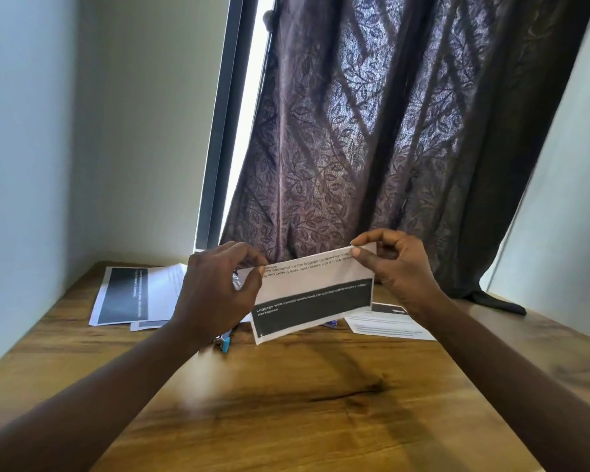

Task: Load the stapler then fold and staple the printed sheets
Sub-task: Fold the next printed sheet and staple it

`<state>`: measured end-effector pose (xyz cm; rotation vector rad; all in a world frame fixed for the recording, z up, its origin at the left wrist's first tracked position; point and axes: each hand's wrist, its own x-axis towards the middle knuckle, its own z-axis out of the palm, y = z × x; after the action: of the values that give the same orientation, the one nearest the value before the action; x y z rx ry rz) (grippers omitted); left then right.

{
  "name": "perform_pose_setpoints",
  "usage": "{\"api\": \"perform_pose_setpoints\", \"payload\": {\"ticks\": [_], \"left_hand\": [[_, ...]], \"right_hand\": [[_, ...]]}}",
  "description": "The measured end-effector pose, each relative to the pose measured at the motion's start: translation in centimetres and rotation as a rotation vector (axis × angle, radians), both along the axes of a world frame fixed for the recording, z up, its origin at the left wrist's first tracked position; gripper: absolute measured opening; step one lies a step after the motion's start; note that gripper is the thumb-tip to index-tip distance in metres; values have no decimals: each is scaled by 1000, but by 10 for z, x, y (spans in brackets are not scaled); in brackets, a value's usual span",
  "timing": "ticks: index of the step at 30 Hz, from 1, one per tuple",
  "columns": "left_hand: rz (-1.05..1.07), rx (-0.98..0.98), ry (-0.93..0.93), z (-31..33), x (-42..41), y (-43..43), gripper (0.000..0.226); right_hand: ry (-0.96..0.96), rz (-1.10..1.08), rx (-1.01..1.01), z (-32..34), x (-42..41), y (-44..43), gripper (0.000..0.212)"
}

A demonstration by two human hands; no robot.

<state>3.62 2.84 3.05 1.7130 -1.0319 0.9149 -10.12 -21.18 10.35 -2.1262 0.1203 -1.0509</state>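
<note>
Two grips on one paper. The left grip (215, 287) pinches the folded sheet (314, 294) at its upper left corner, thumb and fingers clamped on the paper. The right grip (399, 267) pinches the upper right corner the same way. The sheet is held in the air above the surface (286, 403), text lines high, dark printed band low, lower edge hanging free. Which edge is the fold, cannot tell.

The step looks like folding, with the crease being set or checked. To do it well: match the corners before pressing, keep the top edge taut between both pinches, then run a finger along the fold for a sharp crease. That is easier with the sheet laid flat on the surface.

A blue-tipped tool (225, 344) lies on the surface under the left wrist, likely the stapler and mostly hidden. Loaded or not, cannot tell. More printed sheets (130, 294) lie far left, and another page (389, 327) lies right, near the curtain (389, 131). No staple shows in the held sheet.
</note>
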Motion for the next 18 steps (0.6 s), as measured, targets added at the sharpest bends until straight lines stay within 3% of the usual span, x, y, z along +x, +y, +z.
{"api": "perform_pose_setpoints", "payload": {"ticks": [2, 4, 8, 14, 18], "left_hand": [[106, 50, -120, -1, -2, 1, 6], [162, 99, -206, -4, -4, 0, 9], [159, 126, -250, -8, -10, -5, 11], [137, 144, -227, -10, -19, -12, 14], [128, 190, -244, -13, -20, -13, 11]], "right_hand": [[44, -290, -370, -4, 1, 1, 11], [-2, -345, -589, -5, -2, 13, 13], [30, -172, -718, -9, 2, 44, 12], [97, -143, -841, -28, 10, 62, 20], [70, -130, -850, -39, 12, 59, 12]]}}
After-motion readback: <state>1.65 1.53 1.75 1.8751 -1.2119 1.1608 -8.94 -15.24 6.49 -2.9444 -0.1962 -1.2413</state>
